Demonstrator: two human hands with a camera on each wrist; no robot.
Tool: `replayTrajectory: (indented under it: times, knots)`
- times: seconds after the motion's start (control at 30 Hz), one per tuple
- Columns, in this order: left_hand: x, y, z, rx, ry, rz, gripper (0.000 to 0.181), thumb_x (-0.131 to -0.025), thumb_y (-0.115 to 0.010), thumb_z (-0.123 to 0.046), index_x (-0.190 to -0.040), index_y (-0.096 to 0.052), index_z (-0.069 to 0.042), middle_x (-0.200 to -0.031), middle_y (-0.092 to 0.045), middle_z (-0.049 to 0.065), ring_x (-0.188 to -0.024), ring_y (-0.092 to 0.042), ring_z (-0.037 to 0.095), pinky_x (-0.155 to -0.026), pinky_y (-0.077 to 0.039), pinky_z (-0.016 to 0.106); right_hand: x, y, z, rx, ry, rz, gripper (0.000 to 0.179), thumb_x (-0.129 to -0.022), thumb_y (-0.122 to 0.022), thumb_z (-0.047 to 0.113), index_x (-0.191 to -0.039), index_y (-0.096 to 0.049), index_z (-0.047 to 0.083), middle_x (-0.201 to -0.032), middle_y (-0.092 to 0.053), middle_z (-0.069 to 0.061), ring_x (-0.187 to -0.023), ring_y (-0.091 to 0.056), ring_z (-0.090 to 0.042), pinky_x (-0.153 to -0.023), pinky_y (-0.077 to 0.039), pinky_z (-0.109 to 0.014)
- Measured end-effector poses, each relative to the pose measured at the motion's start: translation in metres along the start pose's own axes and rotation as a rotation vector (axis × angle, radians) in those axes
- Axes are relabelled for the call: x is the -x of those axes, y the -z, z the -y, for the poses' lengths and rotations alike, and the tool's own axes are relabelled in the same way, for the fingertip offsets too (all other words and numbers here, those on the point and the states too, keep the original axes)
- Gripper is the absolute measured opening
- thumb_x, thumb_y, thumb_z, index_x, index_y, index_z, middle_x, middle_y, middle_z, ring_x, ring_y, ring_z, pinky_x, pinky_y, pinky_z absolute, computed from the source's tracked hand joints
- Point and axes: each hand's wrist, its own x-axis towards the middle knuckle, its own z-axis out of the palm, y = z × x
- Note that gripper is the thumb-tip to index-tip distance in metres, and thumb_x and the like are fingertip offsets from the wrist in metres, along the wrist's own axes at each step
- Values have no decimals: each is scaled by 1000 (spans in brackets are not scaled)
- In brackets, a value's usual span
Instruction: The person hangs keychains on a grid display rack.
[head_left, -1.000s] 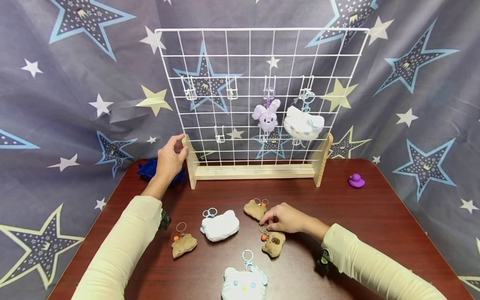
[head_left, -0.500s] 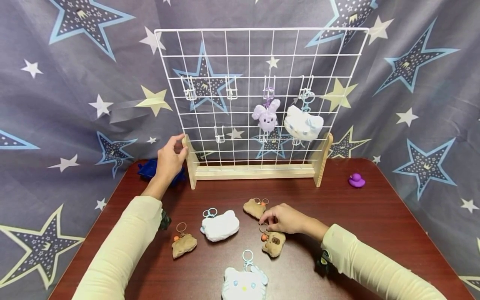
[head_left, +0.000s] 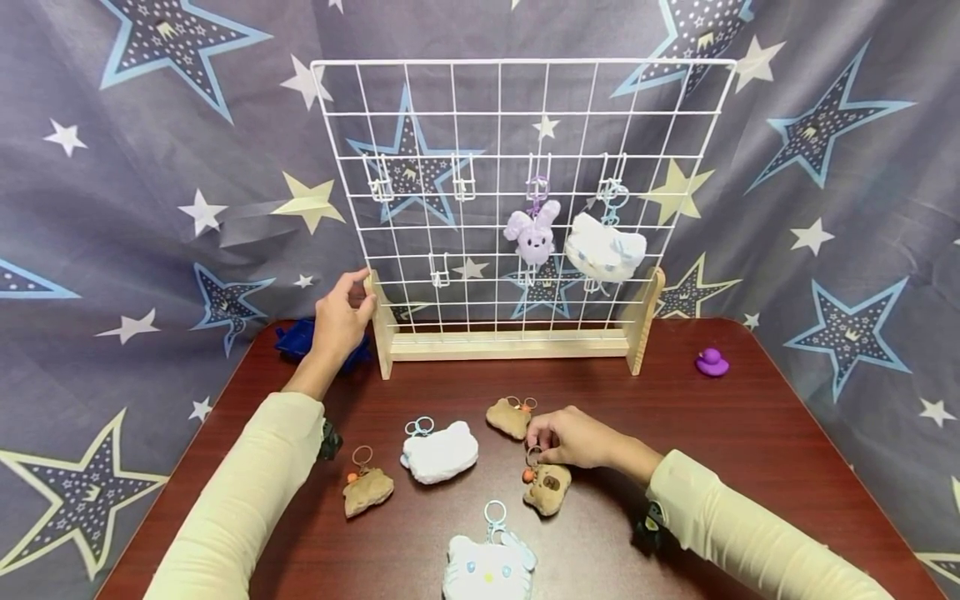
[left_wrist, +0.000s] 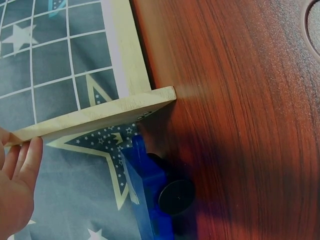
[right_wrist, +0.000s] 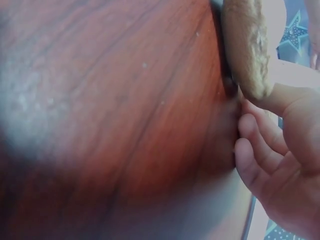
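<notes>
In the head view my right hand is at the metal ring of a small brown plush keychain with a dark muzzle, pinching the ring between thumb and forefinger. The plush body lies on the table; the right wrist view shows its brown fur beside the thumb. My left hand holds the top of the left wooden upright of a white wire grid rack. Seen from the left wrist, its fingers lie against that upright.
Other brown keychains and white cat keychains lie around the table. A purple rabbit and a white cat plush hang from hooks. A purple duck sits right, a blue object behind the left arm.
My right hand has shifted slightly to the right, and the keychain's ring has swung right with it. The left hand stays at the upright.
</notes>
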Motion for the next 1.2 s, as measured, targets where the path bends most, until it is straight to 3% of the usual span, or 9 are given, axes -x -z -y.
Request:
replayTrajectory:
  times: [0.53,0.83,1.2]
  knots:
    - [-2,0,-1,-7,4,11,45,-94,-69,-8,-138,-63,-13,-104,-77,18,-92,-75,34,-82,-59,48,11,11,-3,-151,12,-9,17,-84,-79,7,-98,-75,17,-73,-71,10,-67,-60,5,-65,-52,-18]
    - [-2,0,0,-11,-3,2,45,-93,-69,-7,-137,-63,-12,-104,-77,19,-92,-76,34,-83,-59,49,11,23,-4,-251,-37,-23,20,-85,-80,6,-100,-76,19,-73,-72,10,-65,-63,0,-63,-53,-21]
    - [0,1,0,-7,-3,9,44,-95,-68,-9,-138,-63,-13,-103,-77,19,-92,-75,34,-80,-59,48,9,38,-2,-227,-26,-58,19,-86,-80,10,-100,-76,23,-73,-71,11,-67,-61,-1,-64,-51,-22]
